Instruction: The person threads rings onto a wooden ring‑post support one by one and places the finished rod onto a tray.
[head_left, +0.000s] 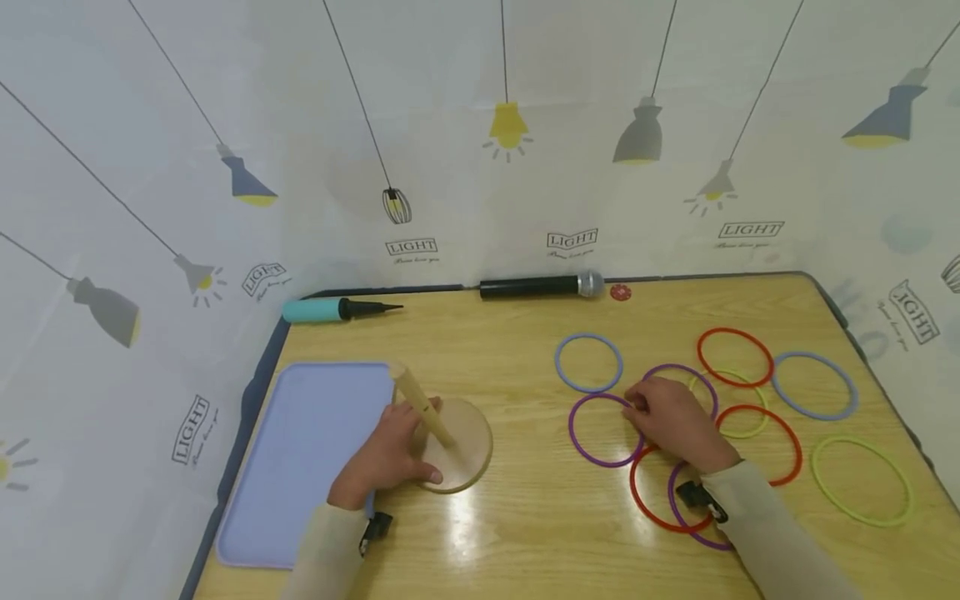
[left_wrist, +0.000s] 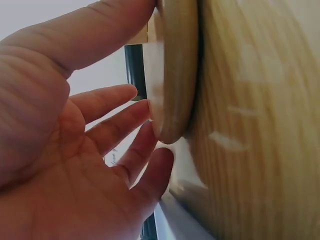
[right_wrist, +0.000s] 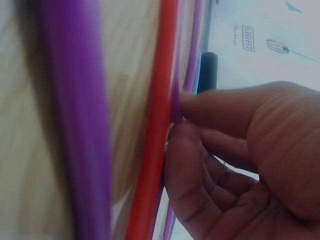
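My left hand holds the round base of a wooden ring-toss stand, thumb on the near side and fingers at the far side. The stand's upright post rises beside that hand. In the left wrist view the fingertips touch the rim of the base. Over on the right, my right hand pinches the edge of a purple ring between thumb and forefinger. The right wrist view shows the pinched purple edge just past a red ring.
Several more rings, red, blue, purple and yellow-green, lie around the right hand, some overlapping. A lavender tray lies at left. Along the back are a teal hand pump, a microphone and a red chip.
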